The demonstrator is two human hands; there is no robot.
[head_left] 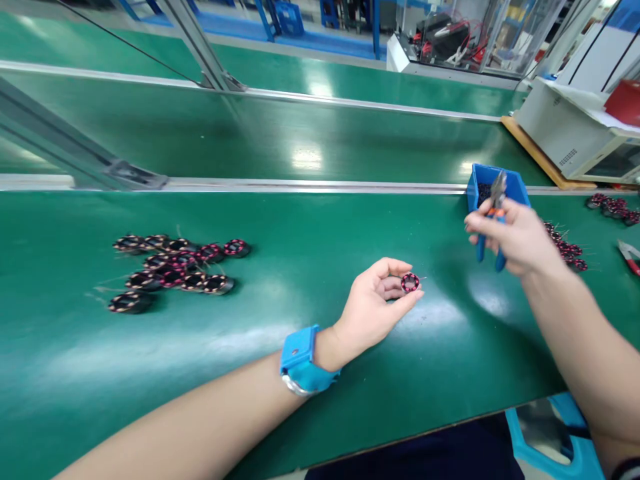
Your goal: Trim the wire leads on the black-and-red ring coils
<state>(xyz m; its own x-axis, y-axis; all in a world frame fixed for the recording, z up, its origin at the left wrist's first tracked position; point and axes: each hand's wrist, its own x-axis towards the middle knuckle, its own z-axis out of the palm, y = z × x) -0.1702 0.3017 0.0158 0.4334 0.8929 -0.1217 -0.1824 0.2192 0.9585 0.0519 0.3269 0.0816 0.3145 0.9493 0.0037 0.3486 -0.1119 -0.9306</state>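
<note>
Between the thumb and fingers of my left hand (373, 303) is a small ring-shaped coil (410, 283) with a dark red and black rim; a thin wire sticks out to its right. My right hand (515, 233) grips pliers (499, 193) with blue and orange handles, their metal jaws pointing up. Just behind them is a blue bin (515, 185) with small dark parts inside. Several similar coils (173, 277) lie grouped on the green table (300, 253) at the left. More coils (567, 250) lie beyond my right wrist, partly hidden by it.
A metal rail (300, 187) crosses behind the work area, joined by a slanted post (75, 137) at the left. Red-handled pliers (631, 257) and further coils (614, 207) lie at the far right. A pale box-shaped device (575, 133) stands behind. A blue stool (583, 453) is below the front edge.
</note>
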